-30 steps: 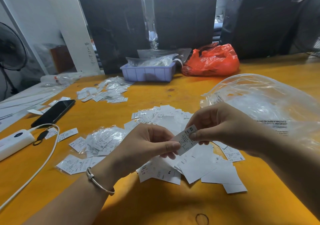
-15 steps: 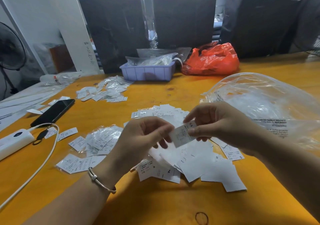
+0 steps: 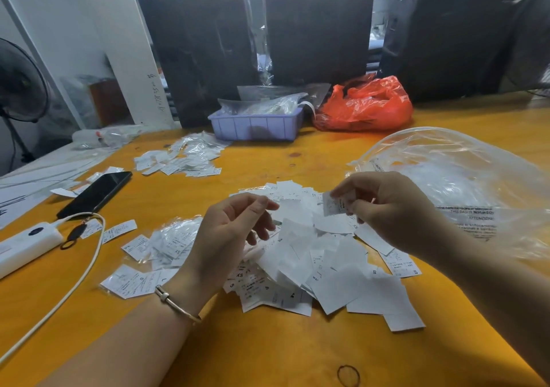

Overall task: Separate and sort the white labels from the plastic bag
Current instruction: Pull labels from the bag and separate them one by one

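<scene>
White labels (image 3: 321, 264) lie heaped on the orange table (image 3: 268, 351), just left of the clear plastic bag (image 3: 464, 184). Above them the right hand (image 3: 395, 211) pinches one label (image 3: 334, 205) (printed side up) in a narrow grip. Beside it the left hand (image 3: 229, 231) hovers palm-in, fingers loosely curled, holding nothing.
</scene>
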Motion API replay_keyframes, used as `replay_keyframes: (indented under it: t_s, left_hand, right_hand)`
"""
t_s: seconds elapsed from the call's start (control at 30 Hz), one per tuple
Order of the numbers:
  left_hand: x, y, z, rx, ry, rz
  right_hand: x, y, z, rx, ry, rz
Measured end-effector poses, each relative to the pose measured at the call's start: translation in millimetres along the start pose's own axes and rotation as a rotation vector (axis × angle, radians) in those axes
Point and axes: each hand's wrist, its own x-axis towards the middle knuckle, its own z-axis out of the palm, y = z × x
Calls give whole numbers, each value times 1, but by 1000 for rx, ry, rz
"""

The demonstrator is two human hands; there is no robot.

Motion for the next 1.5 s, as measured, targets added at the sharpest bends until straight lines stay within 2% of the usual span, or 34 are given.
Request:
replay_keyframes:
  t_s: [0.07, 0.23, 0.4, 0.47, 0.57, 0.8, 0.9, 1.0, 1.1, 1.37, 1.5]
  left_hand:
    - [2, 1, -2, -36, 45, -3]
    - [8, 7, -14, -249, 126, -90]
    - [9, 7, -15, -183, 185, -156]
    - [11, 9, -18, -63, 179, -168]
    - [14, 14, -30, 236, 97, -194]
    - [17, 15, -36, 364, 2, -333]
    - [20, 16, -48, 548, -32, -399]
    - [20, 22, -64, 862, -187, -519]
    - [16, 29, -72, 1029, -315, -573]
    - [12, 28, -70, 1137, -458, -595]
    - [15, 24, -70, 1107, -448, -577]
  right_hand:
    - [1, 4, -1, -67, 62, -4]
    - [2, 7, -5, -50, 136, 16]
    - [2, 4, -4, -50, 129, 14]
    - [1, 4, -4, -60, 123, 4]
    - [1, 4, -3, -76, 116, -13]
    - [2, 5, -2, -123, 120, -31]
    - [2, 6, -1, -122, 111, -34]
    - [1, 6, -1, -115, 106, -30]
    - [1, 6, 0, -119, 96, -34]
    - [0, 2, 5, -113, 60, -46]
    - [-1, 0, 6, -107, 49, -55]
